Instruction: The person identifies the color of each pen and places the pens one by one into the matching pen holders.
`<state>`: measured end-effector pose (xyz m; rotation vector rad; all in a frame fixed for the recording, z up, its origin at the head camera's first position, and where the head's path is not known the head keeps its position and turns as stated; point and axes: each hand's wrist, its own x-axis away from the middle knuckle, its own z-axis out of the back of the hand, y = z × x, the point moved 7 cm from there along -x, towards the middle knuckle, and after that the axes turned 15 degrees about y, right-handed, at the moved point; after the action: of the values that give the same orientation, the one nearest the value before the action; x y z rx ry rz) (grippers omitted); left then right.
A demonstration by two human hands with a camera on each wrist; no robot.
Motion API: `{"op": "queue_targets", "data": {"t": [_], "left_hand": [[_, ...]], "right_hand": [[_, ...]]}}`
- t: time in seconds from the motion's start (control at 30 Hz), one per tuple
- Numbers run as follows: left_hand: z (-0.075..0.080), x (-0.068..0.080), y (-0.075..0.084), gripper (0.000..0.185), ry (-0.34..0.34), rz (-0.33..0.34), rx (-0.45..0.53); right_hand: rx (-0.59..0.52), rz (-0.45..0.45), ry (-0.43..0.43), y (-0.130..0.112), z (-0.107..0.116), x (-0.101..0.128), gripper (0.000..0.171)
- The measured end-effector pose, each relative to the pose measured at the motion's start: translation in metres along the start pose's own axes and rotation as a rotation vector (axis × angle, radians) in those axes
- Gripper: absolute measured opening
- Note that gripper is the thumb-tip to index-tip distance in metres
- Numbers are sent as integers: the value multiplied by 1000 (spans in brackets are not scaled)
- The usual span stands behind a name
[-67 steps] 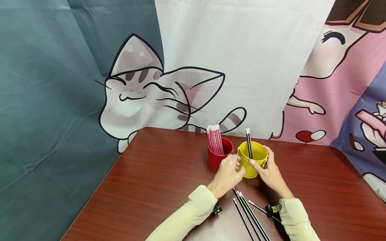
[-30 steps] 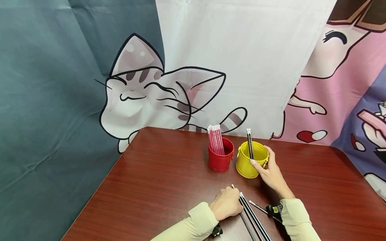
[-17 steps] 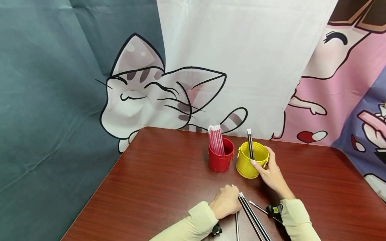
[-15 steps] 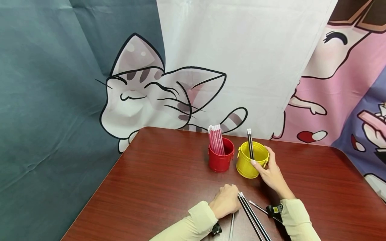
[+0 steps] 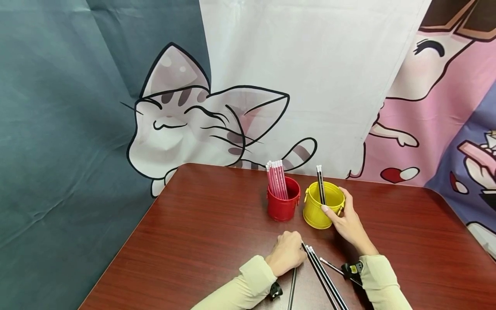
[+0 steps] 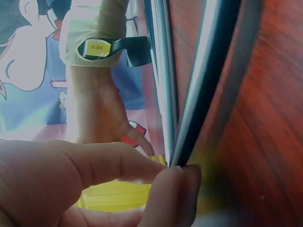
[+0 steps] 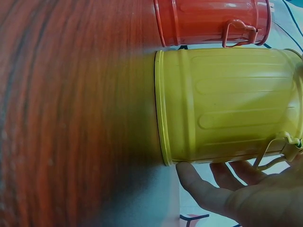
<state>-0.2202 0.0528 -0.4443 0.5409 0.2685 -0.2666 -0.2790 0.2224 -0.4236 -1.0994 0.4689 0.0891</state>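
Between thumb and fingertips, my left hand [image 5: 287,255] pinches a black pencil [image 6: 203,80], low over the table; its other end points toward me in the head view. My right hand [image 5: 350,224] holds the right side of a small yellow bucket [image 5: 315,218], thumb at the rim, fingers along its far side. Black pencils [image 5: 320,185] with white ends stand upright inside that bucket. Several more black pencils [image 5: 324,277] lie together on the table just right of my left hand. One further pencil [image 5: 331,265] lies at a slant, partly hidden by the right wrist camera.
A red bucket [image 5: 280,211] holding several pink pencils [image 5: 277,181] stands just left of the yellow one. Behind the brown table [image 5: 193,241] hangs a cloth [image 5: 333,86] printed with cartoon figures.
My left hand has dropped from beside the yellow bucket to the loose pencils, taken one, and drawn it leftward, swinging its near end left. My right hand stays on the bucket.
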Motion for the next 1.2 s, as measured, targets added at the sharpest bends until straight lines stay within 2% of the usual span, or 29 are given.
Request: {"op": "queue_targets", "data": {"t": [0.23, 0.43, 0.57, 0.7, 0.9, 0.97, 1.2], "left_hand": [[4, -4, -3, 37, 13, 70, 102], [12, -8, -5, 34, 32, 123, 100], [21, -13, -4, 30, 56, 127, 134], [32, -18, -3, 27, 111, 81, 203], [49, -24, 1, 5, 219, -10, 318], [55, -25, 3, 3, 257, -44, 349], [73, -25, 11, 3, 392, -221, 470]], "right_hand": [[53, 11, 29, 25, -2, -5, 78], [38, 9, 18, 19, -1, -3, 78], [31, 3, 7, 19, -2, -2, 78], [31, -2, 10, 26, -2, -3, 79], [35, -1, 15, 28, -3, -3, 79], [46, 5, 17, 28, -3, -3, 79], [45, 10, 19, 26, -3, -3, 80]]}}
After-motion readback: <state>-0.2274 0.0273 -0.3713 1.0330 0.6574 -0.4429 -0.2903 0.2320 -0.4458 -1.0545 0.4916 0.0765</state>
